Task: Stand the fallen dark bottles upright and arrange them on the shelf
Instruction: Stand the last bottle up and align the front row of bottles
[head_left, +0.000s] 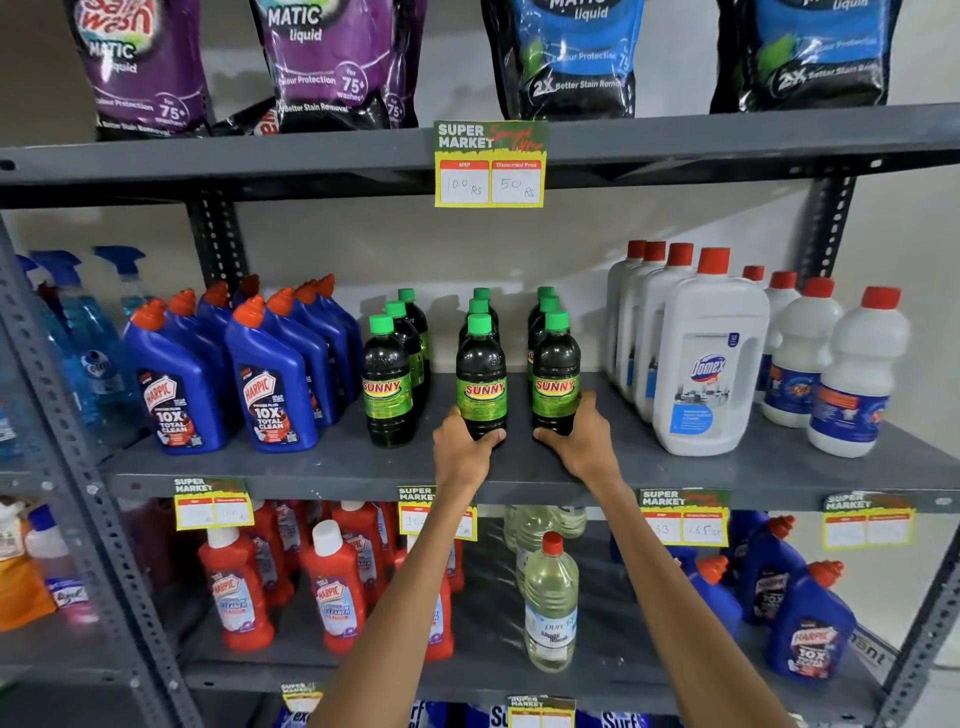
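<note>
Both hands around 2 upright dark bottles on grey shelf

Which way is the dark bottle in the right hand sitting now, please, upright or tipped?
Upright: the front-right dark bottle stands on the shelf, green cap up, label level, with the right hand around its base.

Shop, price tags (supermarket), probably cleaning aisle

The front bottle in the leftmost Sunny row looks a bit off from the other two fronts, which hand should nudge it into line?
Left, probably. The left hand grips the middle front bottle, right beside the leftmost front bottle. The right hand holds the right front bottle and would have to cross over.
</note>
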